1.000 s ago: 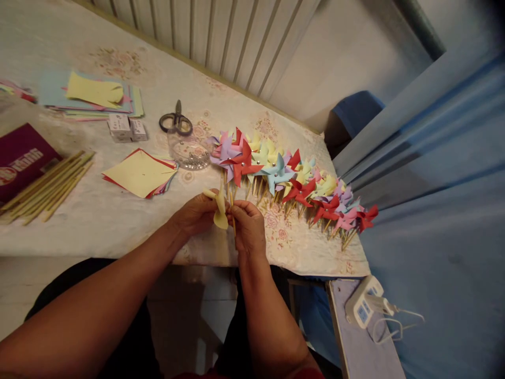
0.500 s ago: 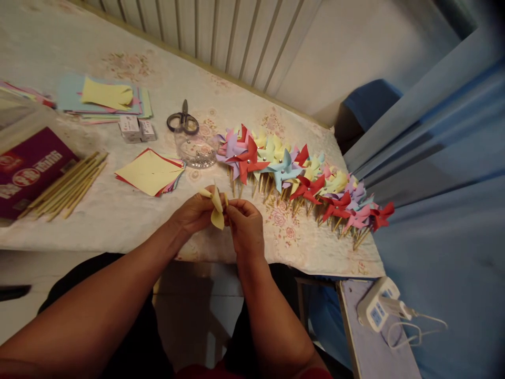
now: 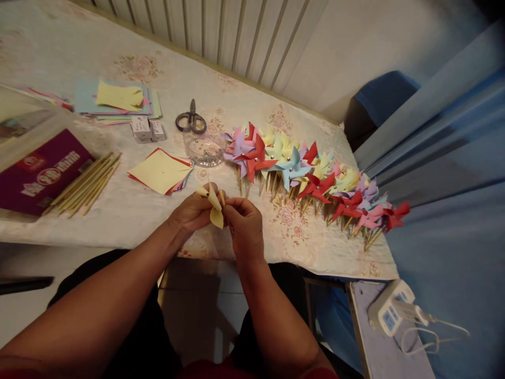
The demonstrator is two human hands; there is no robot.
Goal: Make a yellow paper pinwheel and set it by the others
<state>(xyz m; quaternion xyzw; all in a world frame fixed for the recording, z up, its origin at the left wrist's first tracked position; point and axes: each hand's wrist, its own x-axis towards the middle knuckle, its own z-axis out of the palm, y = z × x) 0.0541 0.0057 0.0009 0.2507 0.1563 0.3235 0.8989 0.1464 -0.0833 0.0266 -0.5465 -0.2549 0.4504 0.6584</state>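
Note:
My left hand (image 3: 192,212) pinches a yellow paper pinwheel (image 3: 215,217), its curled blades seen nearly edge-on. Close behind the pinwheel, the fingers of my right hand (image 3: 248,225) are closed on a thin wooden stick (image 3: 222,198), whose tip shows above them. Whether stick and pinwheel are joined cannot be made out. Beyond my hands lies a stack of cut paper squares (image 3: 161,171), yellow on top. A clear dish of small metal pins (image 3: 211,157) stands near it. To the right is a long row of finished pinwheels (image 3: 291,168) in several colours, on sticks.
Black-handled scissors (image 3: 191,121) lie by the dish. Farther left are small white boxes (image 3: 142,129), coloured paper sheets (image 3: 89,97), loose wooden sticks (image 3: 84,187) and a purple-labelled plastic tub (image 3: 43,173). A power strip (image 3: 391,308) with a cable sits at the lower right.
My view has swung slightly left, so the table's things appear farther right. The yellow pinwheel has tilted a little between my hands; both hands keep their hold.

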